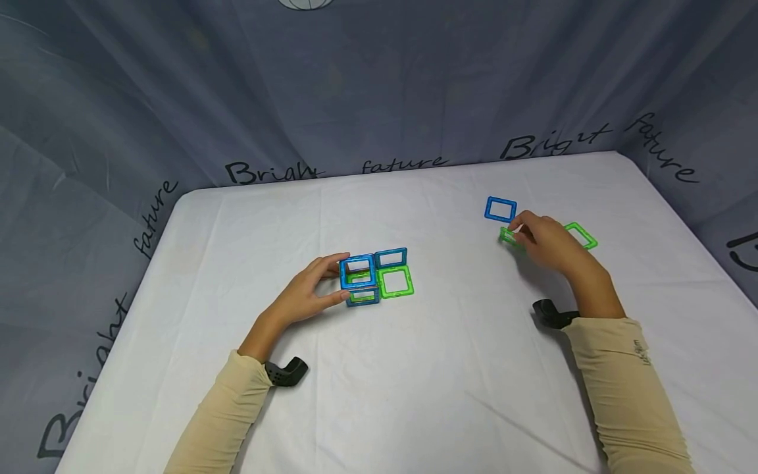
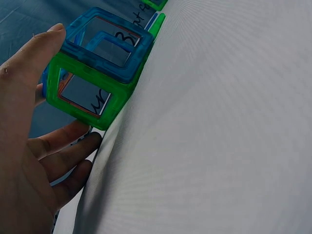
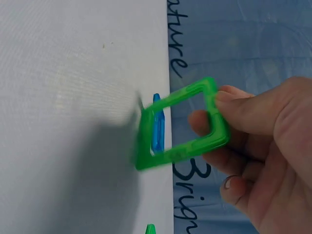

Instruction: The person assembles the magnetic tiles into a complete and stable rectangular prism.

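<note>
My left hand (image 1: 304, 293) grips the left side of a small box built from blue and green magnetic tiles (image 1: 358, 271), thumb at the near side and forefinger at the far side. In the left wrist view the thumb touches the blue tile (image 2: 131, 68) above a green tile (image 2: 51, 92), while the other fingers spread lower down. Joined to the box's right are a flat green tile (image 1: 396, 294) and a blue tile (image 1: 391, 251). My right hand (image 1: 547, 245) pinches one edge of a square green tile (image 3: 178, 157), held tilted over the table.
A loose blue tile (image 1: 500, 218) lies just beyond my right hand, and another green tile (image 1: 586, 237) lies to its right, partly hidden by the hand. White cloth covers the table (image 1: 438, 368). Grey curtains (image 1: 379, 85) hang behind its far edge.
</note>
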Tool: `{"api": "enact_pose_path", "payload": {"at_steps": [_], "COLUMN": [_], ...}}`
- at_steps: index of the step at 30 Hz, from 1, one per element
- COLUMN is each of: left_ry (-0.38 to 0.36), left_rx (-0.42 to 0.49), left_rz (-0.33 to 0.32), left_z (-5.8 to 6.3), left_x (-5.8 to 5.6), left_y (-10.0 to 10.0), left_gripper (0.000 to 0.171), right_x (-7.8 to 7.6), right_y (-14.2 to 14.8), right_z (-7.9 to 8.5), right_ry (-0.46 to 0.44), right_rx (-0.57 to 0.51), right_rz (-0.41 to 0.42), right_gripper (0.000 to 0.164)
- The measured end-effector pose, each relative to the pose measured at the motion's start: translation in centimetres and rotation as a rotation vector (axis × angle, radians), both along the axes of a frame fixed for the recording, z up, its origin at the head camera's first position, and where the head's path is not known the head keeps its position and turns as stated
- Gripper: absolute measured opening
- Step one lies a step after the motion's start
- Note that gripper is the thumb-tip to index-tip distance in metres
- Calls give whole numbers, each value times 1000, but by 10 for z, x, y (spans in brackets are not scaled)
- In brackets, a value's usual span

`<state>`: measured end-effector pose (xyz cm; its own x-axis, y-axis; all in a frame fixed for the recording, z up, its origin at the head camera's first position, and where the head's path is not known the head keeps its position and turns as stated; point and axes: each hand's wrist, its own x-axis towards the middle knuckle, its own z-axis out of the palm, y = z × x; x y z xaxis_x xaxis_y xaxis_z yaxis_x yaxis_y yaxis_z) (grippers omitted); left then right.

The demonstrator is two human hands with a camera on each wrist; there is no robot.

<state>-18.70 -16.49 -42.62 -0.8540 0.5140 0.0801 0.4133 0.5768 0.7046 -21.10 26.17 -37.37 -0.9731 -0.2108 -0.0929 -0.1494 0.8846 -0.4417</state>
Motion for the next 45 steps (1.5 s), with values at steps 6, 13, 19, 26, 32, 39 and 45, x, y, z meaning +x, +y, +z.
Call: {"api": "enact_pose_path", "payload": {"at_steps": [6, 13, 19, 26, 32, 39, 45], "left_ry": [-8, -7, 1, 12, 9, 7, 10], "left_rx": [-4, -5, -5, -6, -5, 0, 4], "left_rz": [8, 4, 10, 5, 3, 6, 2], "left_z": [0, 1, 0, -2, -2, -2, -2], "left_x": [0, 0, 0, 0, -1, -1, -1], "left_y": [0, 0, 0, -1, -1, -2, -2], "left_gripper": [67, 67, 67, 67, 67, 67, 67], "right_x": [0, 1, 1, 4, 7, 12, 13], "right_y": [0, 2, 0, -12, -38, -66, -93], "right_z": [2, 1, 3, 6, 6, 5, 9], "right_ry": [12, 52, 58, 41, 66, 55, -2], "right_rx": [-22, 5, 25, -29, -96, -170, -198], "right_rz": [-10, 10, 14, -18, 46, 107, 156], "right_gripper": [33, 37, 40, 41, 40, 39, 41]}}
